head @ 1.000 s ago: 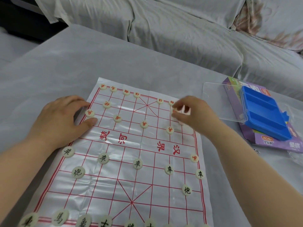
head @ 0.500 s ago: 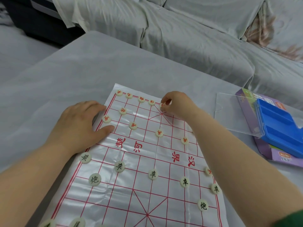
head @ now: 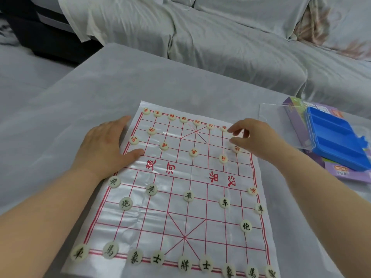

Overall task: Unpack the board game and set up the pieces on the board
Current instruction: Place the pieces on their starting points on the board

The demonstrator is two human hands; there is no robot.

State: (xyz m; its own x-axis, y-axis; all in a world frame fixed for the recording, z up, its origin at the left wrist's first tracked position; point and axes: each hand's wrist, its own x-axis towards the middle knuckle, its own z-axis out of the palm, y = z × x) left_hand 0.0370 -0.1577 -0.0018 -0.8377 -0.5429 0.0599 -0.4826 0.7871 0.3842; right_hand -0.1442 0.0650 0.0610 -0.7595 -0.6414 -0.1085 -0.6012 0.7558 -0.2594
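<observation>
Head-worn view — a single wide-angle camera looks forward and down over the table (head: 80, 93).
Close above the game board (head: 160, 227), which fills the lower frame; a covered sofa (head: 220, 47) lies beyond.

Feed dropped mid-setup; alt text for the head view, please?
The left hand presses flat on the left edge of the board, while the right hand pinches at the far right end of the red back row; a piece in it cannot be confirmed. A blue tray lies to the right.
</observation>
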